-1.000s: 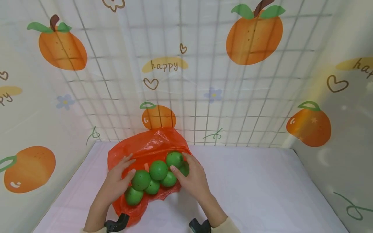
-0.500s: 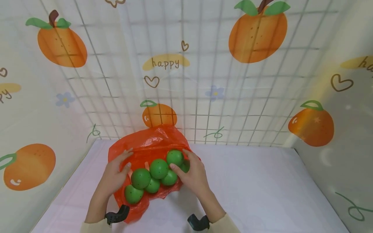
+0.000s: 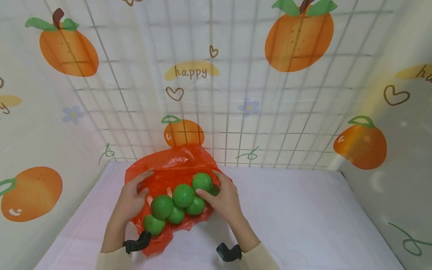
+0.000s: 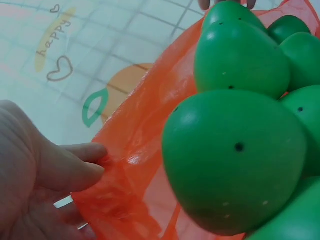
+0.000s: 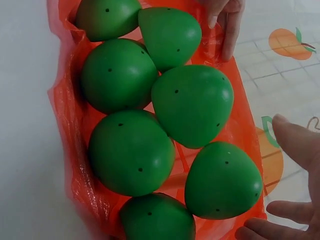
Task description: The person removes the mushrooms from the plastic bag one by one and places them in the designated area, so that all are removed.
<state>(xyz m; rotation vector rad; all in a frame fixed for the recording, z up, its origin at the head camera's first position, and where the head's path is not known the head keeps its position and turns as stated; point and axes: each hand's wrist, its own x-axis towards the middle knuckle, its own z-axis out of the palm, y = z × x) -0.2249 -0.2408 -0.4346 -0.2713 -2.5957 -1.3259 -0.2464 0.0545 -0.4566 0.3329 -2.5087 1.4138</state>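
Grn balls (image 3: 183,195) on red plastic (image 3: 175,159)

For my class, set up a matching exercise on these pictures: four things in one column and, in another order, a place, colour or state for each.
1. Green balls
2. Red plastic
3. Right hand
4. Tabletop

A. Shiny and crinkled
B. Pale and flat
C. Dark-dotted and bunched together
D. At the right end of the bunch

Pairs: 1-C, 2-A, 3-D, 4-B
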